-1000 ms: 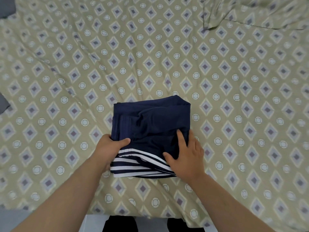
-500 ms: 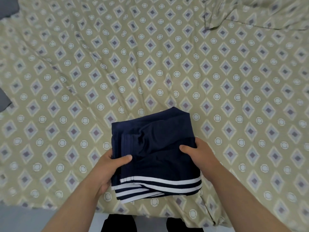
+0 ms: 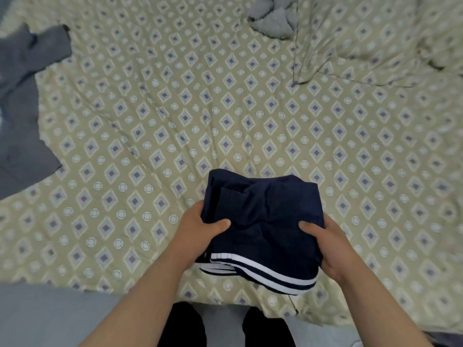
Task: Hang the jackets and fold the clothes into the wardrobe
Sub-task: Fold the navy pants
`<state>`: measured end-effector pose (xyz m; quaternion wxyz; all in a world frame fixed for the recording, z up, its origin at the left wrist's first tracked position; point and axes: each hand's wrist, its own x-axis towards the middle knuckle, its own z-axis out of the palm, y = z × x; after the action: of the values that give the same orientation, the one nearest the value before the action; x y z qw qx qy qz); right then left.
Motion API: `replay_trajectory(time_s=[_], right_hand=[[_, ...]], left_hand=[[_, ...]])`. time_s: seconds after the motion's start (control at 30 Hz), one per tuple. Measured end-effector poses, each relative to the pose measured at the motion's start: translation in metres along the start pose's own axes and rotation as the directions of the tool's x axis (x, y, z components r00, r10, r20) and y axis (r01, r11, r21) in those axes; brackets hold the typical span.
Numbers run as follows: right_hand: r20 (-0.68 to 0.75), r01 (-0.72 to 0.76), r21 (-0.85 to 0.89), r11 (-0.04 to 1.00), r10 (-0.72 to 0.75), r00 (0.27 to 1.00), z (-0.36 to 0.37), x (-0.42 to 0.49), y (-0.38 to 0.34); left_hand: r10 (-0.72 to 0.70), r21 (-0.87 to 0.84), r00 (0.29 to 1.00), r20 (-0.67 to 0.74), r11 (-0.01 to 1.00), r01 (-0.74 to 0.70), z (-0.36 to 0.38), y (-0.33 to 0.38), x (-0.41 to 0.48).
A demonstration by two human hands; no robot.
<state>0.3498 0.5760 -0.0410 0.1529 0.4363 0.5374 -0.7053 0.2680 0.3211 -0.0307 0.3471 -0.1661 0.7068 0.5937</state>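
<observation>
Both hands hold a folded navy garment (image 3: 263, 221). The left hand (image 3: 198, 234) grips its left edge and the right hand (image 3: 328, 249) its right edge, thumbs on top, other fingers hidden under the cloth. White stripes run along the edge nearest the person, just below the thumbs, and that edge sags. A patterned bedsheet (image 3: 162, 116) lies under and all around the grip. A grey garment (image 3: 20, 116) is well apart to the left. Grey cloth (image 3: 271, 18) lies far beyond the grip, with a crumpled same-pattern cloth (image 3: 375, 46) beyond-right. Dark legs (image 3: 183, 326) show below the grip.
</observation>
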Motion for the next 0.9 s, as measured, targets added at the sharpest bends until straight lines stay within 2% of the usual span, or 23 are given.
replay_trajectory(time_s=[0.23, 0.4, 0.57, 0.67, 0.9], right_hand=[[-0.005, 0.167, -0.096, 0.981, -0.168, 0.986, -0.012, -0.074, -0.075], [0.003, 0.308, -0.189, 0.932, -0.313, 0.950, -0.029, -0.130, -0.123], [-0.086, 0.423, -0.137, 0.896, -0.436, 0.896, -0.043, -0.193, -0.165], [-0.194, 0.478, -0.067, 0.876, -0.482, 0.855, -0.044, -0.227, -0.181], [-0.337, 0.619, -0.003, 0.785, -0.584, 0.739, -0.019, -0.326, -0.181]], left_hand=[[0.091, 0.002, 0.993, -0.079, 0.996, -0.092, 0.016, 0.084, -0.058], [0.163, -0.037, 0.981, -0.101, 0.985, -0.168, 0.031, 0.143, -0.105], [0.265, -0.036, 0.964, -0.033, 0.963, -0.266, 0.044, 0.201, -0.146], [0.353, -0.037, 0.935, 0.035, 0.935, -0.352, 0.049, 0.233, -0.161], [0.477, -0.064, 0.849, 0.229, 0.877, -0.476, 0.033, 0.279, -0.206]])
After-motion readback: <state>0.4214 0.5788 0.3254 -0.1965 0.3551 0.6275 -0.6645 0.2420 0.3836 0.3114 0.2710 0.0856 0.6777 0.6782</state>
